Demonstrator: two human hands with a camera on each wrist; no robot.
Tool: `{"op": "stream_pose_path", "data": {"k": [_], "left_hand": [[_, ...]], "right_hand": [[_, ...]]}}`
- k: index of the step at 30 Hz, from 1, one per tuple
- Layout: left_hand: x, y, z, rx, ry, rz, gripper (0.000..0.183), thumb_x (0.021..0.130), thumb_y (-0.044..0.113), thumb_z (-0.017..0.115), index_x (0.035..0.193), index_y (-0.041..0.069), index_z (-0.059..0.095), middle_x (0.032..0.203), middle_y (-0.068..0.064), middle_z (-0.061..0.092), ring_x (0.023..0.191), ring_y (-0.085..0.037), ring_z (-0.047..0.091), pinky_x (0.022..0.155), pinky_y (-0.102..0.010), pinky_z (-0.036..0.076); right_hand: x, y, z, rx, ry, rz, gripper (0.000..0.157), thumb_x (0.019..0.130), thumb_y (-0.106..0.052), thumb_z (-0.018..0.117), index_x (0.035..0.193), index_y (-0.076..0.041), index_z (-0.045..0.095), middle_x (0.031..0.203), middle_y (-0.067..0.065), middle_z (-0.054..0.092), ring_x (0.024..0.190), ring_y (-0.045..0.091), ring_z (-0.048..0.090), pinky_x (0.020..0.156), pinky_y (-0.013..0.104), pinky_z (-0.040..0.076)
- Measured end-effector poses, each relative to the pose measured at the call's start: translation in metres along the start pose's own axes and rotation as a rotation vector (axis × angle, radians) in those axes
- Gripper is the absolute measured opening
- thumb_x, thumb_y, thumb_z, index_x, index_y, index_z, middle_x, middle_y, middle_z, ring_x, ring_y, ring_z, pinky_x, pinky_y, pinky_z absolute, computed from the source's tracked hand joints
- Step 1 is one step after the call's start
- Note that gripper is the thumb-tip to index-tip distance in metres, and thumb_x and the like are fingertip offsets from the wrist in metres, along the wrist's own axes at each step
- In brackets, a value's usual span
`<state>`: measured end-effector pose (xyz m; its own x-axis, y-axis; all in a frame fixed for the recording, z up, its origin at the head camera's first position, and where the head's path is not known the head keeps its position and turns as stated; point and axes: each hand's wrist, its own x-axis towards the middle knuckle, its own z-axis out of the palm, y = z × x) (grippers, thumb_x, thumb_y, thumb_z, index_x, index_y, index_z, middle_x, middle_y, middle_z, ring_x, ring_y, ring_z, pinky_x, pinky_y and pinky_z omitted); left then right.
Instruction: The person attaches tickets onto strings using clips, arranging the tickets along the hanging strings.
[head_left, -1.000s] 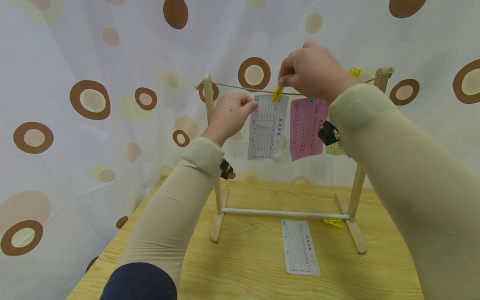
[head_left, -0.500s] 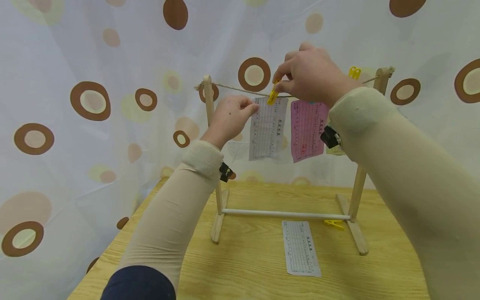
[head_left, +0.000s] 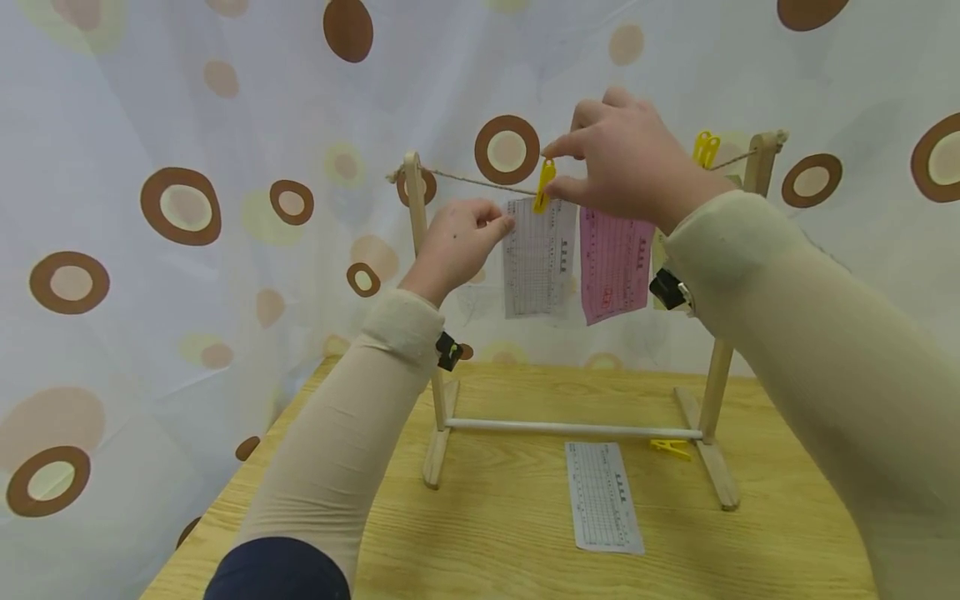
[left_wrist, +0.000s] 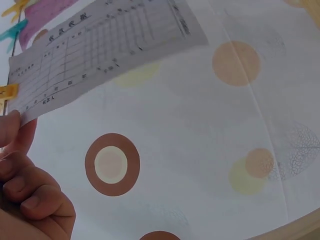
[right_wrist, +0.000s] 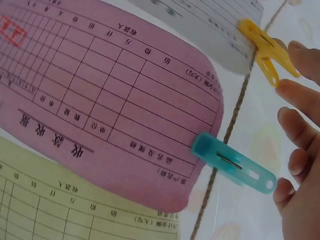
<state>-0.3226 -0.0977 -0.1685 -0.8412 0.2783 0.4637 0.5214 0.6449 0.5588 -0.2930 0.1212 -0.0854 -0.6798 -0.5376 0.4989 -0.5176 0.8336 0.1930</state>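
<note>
My left hand [head_left: 456,246] pinches the top left corner of a white receipt slip [head_left: 534,267], thumb against forefinger. A yellow clothespin [head_left: 545,185] grips the slip's top edge at the rope [head_left: 480,181]. Around its handles my right hand [head_left: 626,158] has thumb and forefinger spread, fingertips right at the handle ends in the right wrist view. The clothespin's handles stand apart there. Beside it hangs a pink receipt slip [right_wrist: 115,100], held to the rope by a teal clothespin [right_wrist: 235,162]. A yellow slip [right_wrist: 75,205] hangs farther along, mostly behind my right arm in the head view.
The rope runs between two wooden posts [head_left: 416,208] joined low down by a white bar [head_left: 570,428]. Another white receipt slip [head_left: 603,497] lies on the wooden table [head_left: 465,533], with a yellow clothespin [head_left: 671,449] near the right foot. More yellow clothespins [head_left: 706,150] sit on the rope's right end.
My right thumb and forefinger have spread from their pinch on the yellow clothespin, which has shifted slightly left and down with the rope. My left hand has dropped slightly, still pinching the slip.
</note>
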Motion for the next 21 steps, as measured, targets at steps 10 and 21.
{"op": "stream_pose_path", "data": {"k": [10,21], "left_hand": [[-0.004,-0.010,-0.001,0.016,0.002,0.003,0.025,0.103,0.039,0.060,0.112,0.017,0.069,0.100,0.000,0.063,0.087,-0.017,0.054,0.075,-0.034,0.045],[-0.014,-0.015,-0.003,0.035,-0.028,0.025,0.026,0.101,0.039,0.061,0.115,0.017,0.065,0.082,-0.007,0.053,0.065,-0.020,0.047,0.060,-0.034,0.040]], "right_hand": [[-0.023,0.007,0.005,0.024,0.187,-0.070,0.040,0.096,-0.033,0.068,0.130,-0.013,0.070,0.099,0.010,0.056,0.096,0.034,0.042,0.086,0.047,0.033],[-0.040,0.012,0.006,0.085,0.322,-0.167,0.036,0.093,-0.027,0.072,0.125,-0.011,0.073,0.090,0.009,0.058,0.089,0.032,0.042,0.083,0.047,0.033]]}}
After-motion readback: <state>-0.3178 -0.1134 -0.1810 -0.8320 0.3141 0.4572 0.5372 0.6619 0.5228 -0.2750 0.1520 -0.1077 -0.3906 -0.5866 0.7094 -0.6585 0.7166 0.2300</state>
